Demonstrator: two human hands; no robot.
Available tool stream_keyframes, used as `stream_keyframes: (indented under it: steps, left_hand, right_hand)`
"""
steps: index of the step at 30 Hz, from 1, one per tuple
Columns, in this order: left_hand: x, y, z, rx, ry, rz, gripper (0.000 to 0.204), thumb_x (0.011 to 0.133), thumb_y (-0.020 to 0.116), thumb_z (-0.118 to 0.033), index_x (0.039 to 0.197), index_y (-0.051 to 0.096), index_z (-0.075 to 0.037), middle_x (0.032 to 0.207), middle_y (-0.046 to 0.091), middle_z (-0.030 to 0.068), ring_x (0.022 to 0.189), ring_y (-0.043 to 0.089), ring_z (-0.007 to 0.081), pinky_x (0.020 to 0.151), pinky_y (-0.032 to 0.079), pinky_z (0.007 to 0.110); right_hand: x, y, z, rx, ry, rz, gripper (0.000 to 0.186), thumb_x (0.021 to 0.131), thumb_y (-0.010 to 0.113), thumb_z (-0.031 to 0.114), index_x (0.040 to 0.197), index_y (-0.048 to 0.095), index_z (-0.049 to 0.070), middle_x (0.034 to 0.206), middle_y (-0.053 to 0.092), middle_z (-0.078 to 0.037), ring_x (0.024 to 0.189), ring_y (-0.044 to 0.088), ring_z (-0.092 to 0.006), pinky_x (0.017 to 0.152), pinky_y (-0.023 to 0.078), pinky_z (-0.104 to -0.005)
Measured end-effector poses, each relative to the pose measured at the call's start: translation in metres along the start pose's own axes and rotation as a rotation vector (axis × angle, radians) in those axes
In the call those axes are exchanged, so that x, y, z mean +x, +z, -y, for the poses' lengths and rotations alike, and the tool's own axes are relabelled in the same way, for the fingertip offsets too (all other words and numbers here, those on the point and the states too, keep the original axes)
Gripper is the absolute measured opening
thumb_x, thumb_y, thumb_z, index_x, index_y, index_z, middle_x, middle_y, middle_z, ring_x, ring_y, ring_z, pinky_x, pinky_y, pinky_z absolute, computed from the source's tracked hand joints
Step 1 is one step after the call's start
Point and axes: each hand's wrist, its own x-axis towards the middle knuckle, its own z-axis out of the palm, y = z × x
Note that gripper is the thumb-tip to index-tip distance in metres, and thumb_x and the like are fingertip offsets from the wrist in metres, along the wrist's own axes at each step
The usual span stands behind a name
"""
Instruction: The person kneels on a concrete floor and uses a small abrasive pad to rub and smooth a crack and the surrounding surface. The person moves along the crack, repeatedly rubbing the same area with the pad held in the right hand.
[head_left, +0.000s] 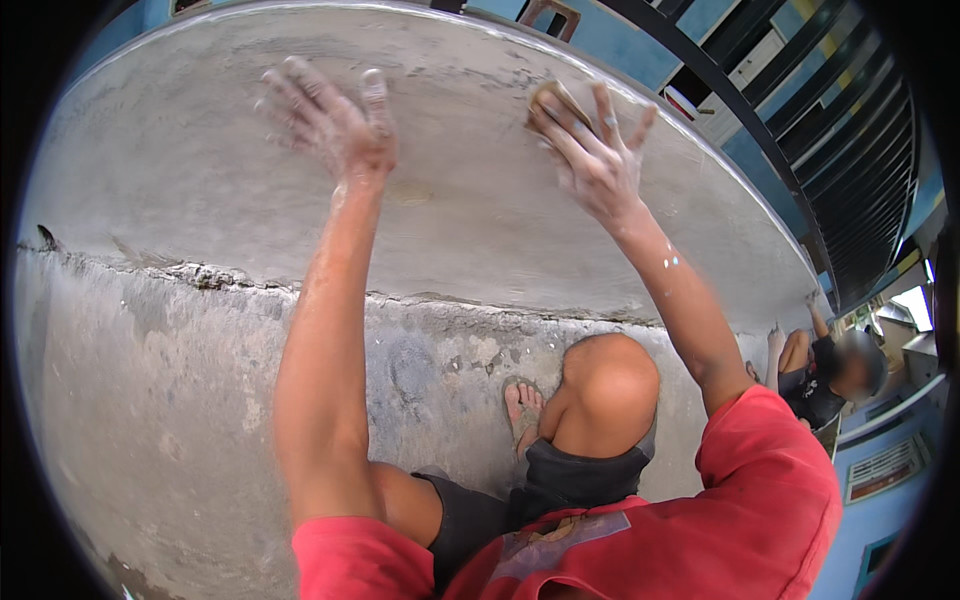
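On the wall (470, 200), right hand (592, 160) presses a sponge (551, 101).

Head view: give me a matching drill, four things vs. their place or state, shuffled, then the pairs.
1. left hand
2. right hand
3. sponge
4. bare foot

A. on the concrete floor below the wall
B. under fingers, pressed to the wall
C. flat on the grey wall, holding nothing
D. spread over a tan pad

Pairs: 1-C, 2-D, 3-B, 4-A
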Motion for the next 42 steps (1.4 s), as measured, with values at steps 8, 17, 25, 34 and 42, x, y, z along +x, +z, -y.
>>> stream_keyframes:
  steps: [8, 17, 25, 34, 42]
  left_hand:
    - [-0.007, 0.008, -0.029, 0.005, 0.389, 0.098, 0.095, 0.107, 0.035, -0.076, 0.178, 0.009, -0.019, 0.185, 0.0, 0.0078, 0.168, -0.01, 0.0442, 0.124, -0.01, 0.079]
    - [-0.004, 0.005, -0.013, -0.009, 0.433, 0.13, 0.087, 0.11, 0.033, -0.073, 0.178, 0.011, -0.024, 0.185, 0.005, -0.0002, 0.17, -0.007, 0.0334, 0.129, -0.014, 0.07]
    - [-0.009, 0.003, -0.012, 0.0, 0.45, 0.201, 0.079, 0.112, 0.033, -0.065, 0.177, 0.014, -0.026, 0.185, 0.006, -0.0019, 0.17, -0.005, 0.0299, 0.132, -0.014, 0.063]
    - [-0.008, -0.008, -0.018, 0.06, 0.464, 0.246, 0.077, 0.111, 0.044, -0.051, 0.176, 0.022, -0.017, 0.185, 0.012, 0.0081, 0.17, 0.001, 0.0368, 0.133, -0.007, 0.064]
    - [0.001, -0.029, -0.019, 0.042, 0.478, 0.331, 0.074, 0.109, 0.049, -0.043, 0.171, 0.033, -0.006, 0.183, 0.02, 0.0145, 0.17, 0.009, 0.0389, 0.135, 0.001, 0.061]
  right_hand:
    - [0.031, -0.011, 0.027, 0.032, -0.023, 0.032, 0.046, 0.091, 0.081, 0.035, 0.137, 0.075, 0.042, 0.159, 0.06, 0.018, 0.167, 0.025, -0.0225, 0.128, -0.019, -0.0729]
    - [0.05, -0.008, 0.033, 0.026, -0.093, 0.033, 0.047, 0.094, 0.079, 0.037, 0.141, 0.072, 0.04, 0.159, 0.06, 0.017, 0.167, 0.025, -0.0212, 0.128, -0.019, -0.0726]
    - [0.012, 0.003, 0.026, 0.013, -0.065, 0.012, 0.039, 0.095, 0.078, 0.035, 0.134, 0.077, 0.039, 0.157, 0.062, 0.018, 0.166, 0.028, -0.0211, 0.129, -0.019, -0.0718]
    - [-0.016, 0.001, 0.001, -0.006, -0.073, 0.017, 0.04, 0.097, 0.077, 0.034, 0.136, 0.076, 0.038, 0.154, 0.065, 0.016, 0.166, 0.029, -0.0193, 0.129, -0.02, -0.0709]
    - [-0.012, 0.004, 0.001, 0.002, -0.08, 0.01, 0.046, 0.094, 0.078, 0.032, 0.139, 0.073, 0.042, 0.161, 0.056, 0.021, 0.167, 0.025, -0.0175, 0.13, -0.017, -0.0722]
